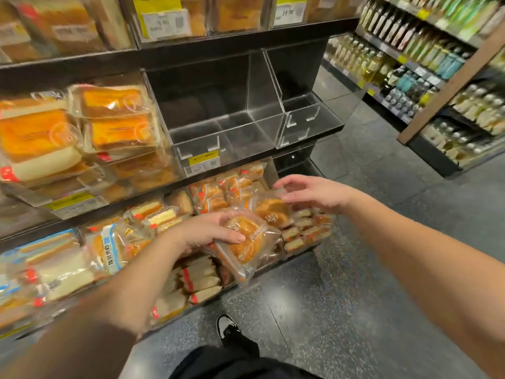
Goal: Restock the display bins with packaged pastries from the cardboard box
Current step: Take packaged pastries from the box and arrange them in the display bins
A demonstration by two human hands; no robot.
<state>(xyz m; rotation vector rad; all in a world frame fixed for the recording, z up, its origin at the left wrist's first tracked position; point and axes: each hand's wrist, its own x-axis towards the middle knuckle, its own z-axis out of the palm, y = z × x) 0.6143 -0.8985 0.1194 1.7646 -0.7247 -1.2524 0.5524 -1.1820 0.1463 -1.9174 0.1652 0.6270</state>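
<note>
Blurred beyond reading: price labels point(165, 23) on far bins. Hidden under left hand point(203, 233): pastry packet point(247, 242) near edge.

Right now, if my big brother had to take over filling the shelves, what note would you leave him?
Left hand grips a wrapped bun over the bottom bins.
Right hand is open, reaching toward a second bun on the lower bin.
Middle-shelf clear bin is empty, and so is the smaller one beside it.
No cardboard box in view.
Left: fill the empty bins.
</note>
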